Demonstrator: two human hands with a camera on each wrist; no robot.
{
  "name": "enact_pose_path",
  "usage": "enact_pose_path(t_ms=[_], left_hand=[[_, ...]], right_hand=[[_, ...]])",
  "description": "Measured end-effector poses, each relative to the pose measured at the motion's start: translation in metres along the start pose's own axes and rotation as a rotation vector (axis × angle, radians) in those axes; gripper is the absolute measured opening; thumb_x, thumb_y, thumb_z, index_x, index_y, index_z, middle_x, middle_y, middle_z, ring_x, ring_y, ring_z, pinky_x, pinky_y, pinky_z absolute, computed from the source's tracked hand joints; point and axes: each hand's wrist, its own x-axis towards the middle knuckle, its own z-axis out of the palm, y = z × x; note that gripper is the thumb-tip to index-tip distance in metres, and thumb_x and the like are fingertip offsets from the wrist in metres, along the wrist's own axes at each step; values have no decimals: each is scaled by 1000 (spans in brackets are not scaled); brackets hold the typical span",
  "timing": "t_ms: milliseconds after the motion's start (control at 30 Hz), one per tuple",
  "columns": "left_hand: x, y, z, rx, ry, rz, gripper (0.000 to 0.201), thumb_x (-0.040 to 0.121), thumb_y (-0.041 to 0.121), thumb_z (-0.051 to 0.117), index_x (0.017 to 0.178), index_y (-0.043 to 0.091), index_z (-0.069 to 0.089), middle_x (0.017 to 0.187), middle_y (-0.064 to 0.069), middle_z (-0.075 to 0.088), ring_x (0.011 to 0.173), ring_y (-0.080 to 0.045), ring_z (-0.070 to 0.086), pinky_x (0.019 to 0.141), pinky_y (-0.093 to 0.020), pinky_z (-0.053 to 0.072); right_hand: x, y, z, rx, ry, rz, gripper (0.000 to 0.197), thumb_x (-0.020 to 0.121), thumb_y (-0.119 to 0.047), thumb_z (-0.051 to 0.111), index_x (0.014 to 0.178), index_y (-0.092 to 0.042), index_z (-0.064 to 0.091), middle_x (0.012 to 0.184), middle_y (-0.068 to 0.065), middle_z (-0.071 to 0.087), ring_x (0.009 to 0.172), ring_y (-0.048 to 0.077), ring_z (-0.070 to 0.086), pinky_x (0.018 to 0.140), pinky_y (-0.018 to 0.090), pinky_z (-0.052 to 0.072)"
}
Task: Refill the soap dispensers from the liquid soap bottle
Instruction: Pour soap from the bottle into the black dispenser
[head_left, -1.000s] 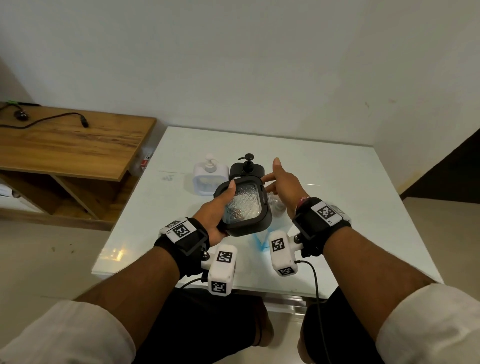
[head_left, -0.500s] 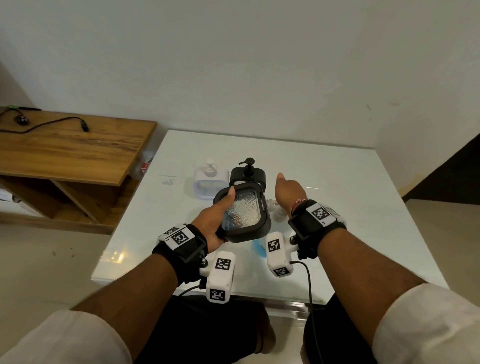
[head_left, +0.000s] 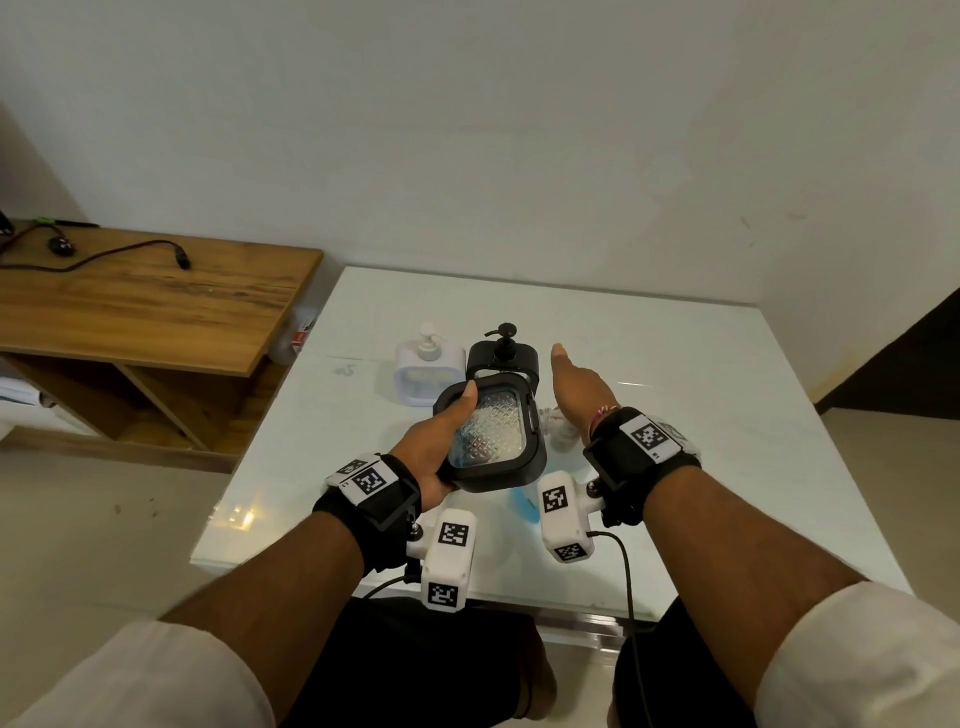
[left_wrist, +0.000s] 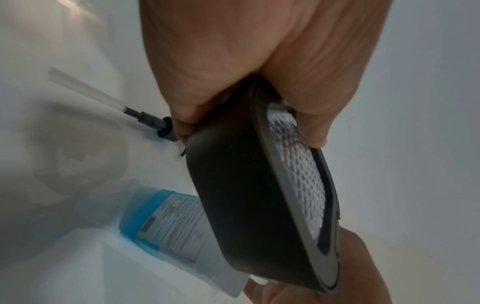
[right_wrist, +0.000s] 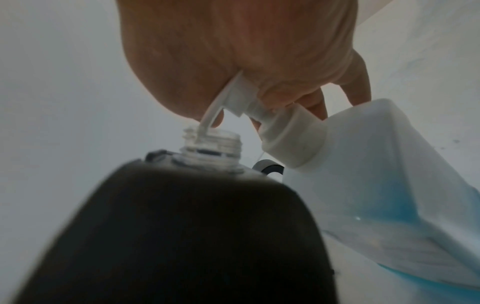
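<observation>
Black dispenser (head_left: 491, 434) tilted in the left hand (head_left: 434, 441), fingers clamped on it, open neck (right_wrist: 211, 142) right under the spout of the blue soap bottle (right_wrist: 384, 185), whose pump (right_wrist: 244, 96) the right hand (head_left: 576, 387) grips, above the tabletop (head_left: 727, 415).

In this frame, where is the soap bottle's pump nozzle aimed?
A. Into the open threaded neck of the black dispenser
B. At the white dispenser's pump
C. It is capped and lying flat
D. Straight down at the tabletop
A: in the right wrist view the bottle's white pump nozzle dips into the open threaded neck of the black dispenser.
</observation>
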Motion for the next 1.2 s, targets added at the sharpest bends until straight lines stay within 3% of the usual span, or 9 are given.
enact_pose_path(t_ms=[133,267,400,533,800,1033,1200], left_hand=[[3,1,-1,26,14,-9,43,98,47,60,125,15,68,116,-11,76,96,-25,75,76,-36,60],[2,1,1,34,14,-4,44,97,48,61,126,15,68,117,-11,76,106,-28,72,84,-39,58],[2,0,0,32,18,1,43,97,47,62,123,14,69,117,-11,76,105,-27,73,83,-39,58],[5,1,0,22,1,5,44,98,47,60,125,14,68,117,-11,76,107,-27,72,87,-40,57],[11,-1,-2,53,18,5,51,92,50,66,128,14,68,118,-12,75,113,-31,71,97,-45,55],[9,0,-2,43,14,2,46,96,49,63,126,14,68,118,-12,76,112,-29,71,88,-40,58],[9,-1,-1,39,-7,-15,46,96,47,63,126,13,68,119,-12,75,112,-29,71,91,-41,57]], right_hand=[[1,5,4,-65,18,-13,68,100,-58,21,109,-3,61,125,18,61,110,31,56,94,36,37],[0,9,5,-98,70,-16,74,98,-60,21,127,-3,57,129,17,58,116,33,54,103,40,37],[-1,3,3,-52,44,-20,81,95,-67,17,126,-3,58,126,17,60,113,32,56,105,43,37],[-1,0,2,-50,37,-30,82,94,-68,18,131,-4,53,131,16,57,117,32,54,107,43,36],[1,6,4,-97,54,-17,85,90,-73,18,128,-6,56,128,16,59,114,33,56,106,46,38],[2,4,-1,-70,10,-32,84,94,-68,16,138,-5,47,141,17,50,126,32,49,109,42,32],[6,12,7,-140,36,-48,83,92,-71,18,114,-4,60,124,16,62,110,32,57,99,42,41]])
